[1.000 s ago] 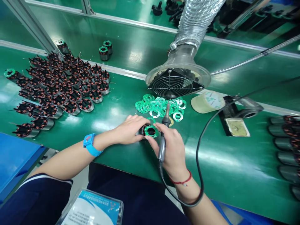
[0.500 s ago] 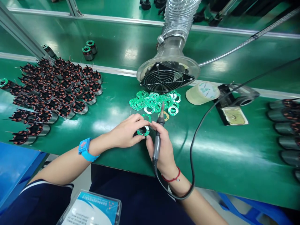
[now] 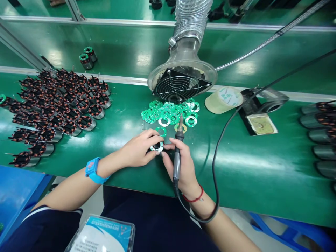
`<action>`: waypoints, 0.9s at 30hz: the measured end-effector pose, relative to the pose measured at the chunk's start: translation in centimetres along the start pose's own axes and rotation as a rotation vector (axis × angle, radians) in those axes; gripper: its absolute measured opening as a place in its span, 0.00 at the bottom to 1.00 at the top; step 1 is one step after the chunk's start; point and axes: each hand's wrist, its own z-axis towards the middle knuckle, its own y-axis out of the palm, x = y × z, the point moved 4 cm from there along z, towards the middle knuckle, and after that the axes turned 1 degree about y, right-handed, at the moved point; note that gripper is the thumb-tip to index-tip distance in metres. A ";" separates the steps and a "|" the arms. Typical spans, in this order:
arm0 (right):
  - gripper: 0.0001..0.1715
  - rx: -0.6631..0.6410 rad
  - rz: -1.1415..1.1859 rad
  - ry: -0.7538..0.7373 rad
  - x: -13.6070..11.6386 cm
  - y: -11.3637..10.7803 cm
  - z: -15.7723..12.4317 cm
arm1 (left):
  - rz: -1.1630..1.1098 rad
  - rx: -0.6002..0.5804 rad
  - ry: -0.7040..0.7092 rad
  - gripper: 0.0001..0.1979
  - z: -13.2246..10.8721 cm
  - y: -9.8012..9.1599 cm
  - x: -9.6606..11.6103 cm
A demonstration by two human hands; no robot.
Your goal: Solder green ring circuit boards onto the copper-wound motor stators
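My left hand [image 3: 138, 148] is closed around a motor stator, most of it hidden by my fingers. A ring-shaped circuit board [image 3: 161, 147] lies on its end, facing up. In my right hand [image 3: 186, 168] a soldering iron [image 3: 177, 164] rests with its tip pointing away from me, above the bench. My right thumb and forefinger are at the right edge of the ring board; whether they pinch a wire there I cannot make out. Just beyond my hands lie a loose green ring board [image 3: 161, 131] and a heap of ring boards [image 3: 168, 111].
Many wound stators [image 3: 69, 113] stand at the left, more [image 3: 324, 136] at the right edge. A fume extractor [image 3: 181, 82] hangs over the heap. Behind, right, are a tape roll [image 3: 223, 100] and an iron stand with sponge [image 3: 261, 124]. The iron's cable [image 3: 215, 168] loops beside my right arm.
The view has shifted slightly. My left hand has tilted the stator a little, and its board now catches the light. My right thumb has come closer to the board's edge.
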 end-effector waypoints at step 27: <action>0.31 -0.064 -0.135 -0.310 -1.3 1.0 2.7 | -0.282 0.128 -0.276 0.03 0.2 -2.0 -2.3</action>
